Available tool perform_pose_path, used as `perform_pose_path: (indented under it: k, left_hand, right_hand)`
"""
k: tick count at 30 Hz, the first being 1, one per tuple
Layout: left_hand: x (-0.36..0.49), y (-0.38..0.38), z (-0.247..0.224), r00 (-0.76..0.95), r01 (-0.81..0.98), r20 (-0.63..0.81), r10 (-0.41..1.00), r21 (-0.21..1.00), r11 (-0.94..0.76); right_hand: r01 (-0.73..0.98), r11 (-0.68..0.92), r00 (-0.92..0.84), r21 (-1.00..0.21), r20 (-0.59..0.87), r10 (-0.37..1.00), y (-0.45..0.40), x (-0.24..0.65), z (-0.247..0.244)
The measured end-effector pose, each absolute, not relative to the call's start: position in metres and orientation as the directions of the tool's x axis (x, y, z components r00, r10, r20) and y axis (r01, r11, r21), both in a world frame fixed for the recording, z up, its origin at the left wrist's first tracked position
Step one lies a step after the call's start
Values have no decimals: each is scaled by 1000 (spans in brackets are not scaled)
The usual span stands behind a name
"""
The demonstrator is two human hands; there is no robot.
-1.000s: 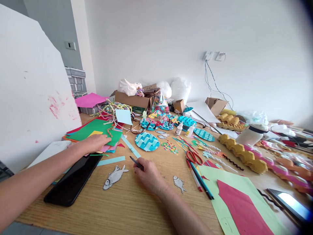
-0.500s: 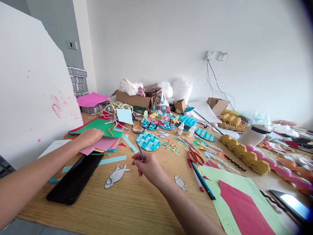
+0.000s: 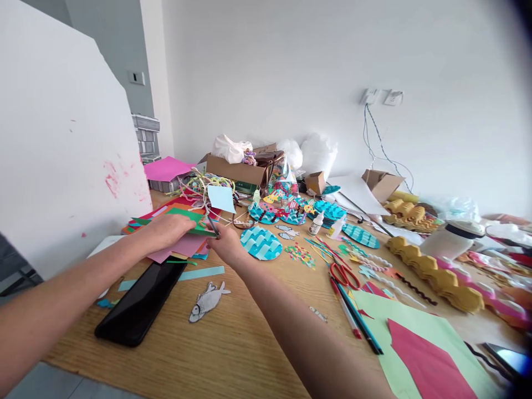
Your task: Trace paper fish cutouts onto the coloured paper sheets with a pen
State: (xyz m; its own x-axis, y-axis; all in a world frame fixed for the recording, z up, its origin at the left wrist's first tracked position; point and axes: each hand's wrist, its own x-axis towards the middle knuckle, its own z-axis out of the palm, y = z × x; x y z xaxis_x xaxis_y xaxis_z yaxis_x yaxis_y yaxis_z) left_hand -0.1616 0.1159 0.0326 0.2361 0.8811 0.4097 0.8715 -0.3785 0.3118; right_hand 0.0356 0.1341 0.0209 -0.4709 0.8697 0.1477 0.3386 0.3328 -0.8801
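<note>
My left hand (image 3: 172, 228) is closed on a green paper sheet (image 3: 183, 215) over a stack of coloured papers at the left. My right hand (image 3: 228, 244) grips a slim dark pencil (image 3: 213, 225) and touches the sheet's right end, its thumb near the edge. Pink paper (image 3: 177, 247) shows below the green sheet. A grey paper fish (image 3: 208, 302) with drawn scales lies nearer me on the table. My right forearm partly covers a second small paper fish (image 3: 318, 314). A woven blue paper oval (image 3: 261, 243) lies just right of my right hand.
A black phone (image 3: 141, 305) lies below the left forearm. Red-handled scissors (image 3: 344, 275) and coloured pencils (image 3: 361, 320) lie to the right, beside light green paper (image 3: 374, 310). Glue bottles (image 3: 316, 223) and an egg-carton strip (image 3: 432, 271) stand farther back. A white board (image 3: 62, 138) rises at left.
My right hand has moved left and away from me, with the pencil, to the green sheet. The sheet has shifted under my left hand, baring orange paper. The view has turned slightly left.
</note>
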Motion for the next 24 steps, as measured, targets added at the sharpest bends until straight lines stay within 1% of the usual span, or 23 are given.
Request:
perform_pose_path:
  k: [3, 5, 8, 11, 13, 17, 20, 24]
  left_hand:
    - [-150, 108, 47, 334, 875, 394, 856, 207, -437]
    - [-143, 99, 58, 336, 881, 446, 829, 162, -444]
    - [-135, 81, 71, 230, 914, 572, 787, 150, -376]
    - [-135, 65, 71, 43, 951, 616, 787, 217, -222]
    - [-142, 60, 63, -65, 960, 573, 817, 259, -105]
    - [-168, 66, 36, -144, 964, 390, 909, 261, 41]
    - [-185, 74, 20, -152, 964, 268, 951, 253, 83]
    - [-201, 82, 9, -184, 954, 170, 968, 268, 134]
  right_hand:
    - [300, 260, -440, -918, 109, 892, 143, 24, 14]
    - [250, 200, -413, -947, 83, 907, 147, 20, 12]
    - [143, 104, -379, -984, 43, 925, 147, 21, 15]
    - [25, 20, -373, -999, 9, 928, 143, 26, 23]
    - [-51, -20, -382, -998, 1, 924, 139, 29, 30]
    - [-195, -69, -388, -978, 13, 921, 132, 32, 45]
    - [-269, -89, -390, -959, 24, 921, 127, 32, 55]
    - [-336, -102, -384, -937, 37, 923, 123, 34, 64]
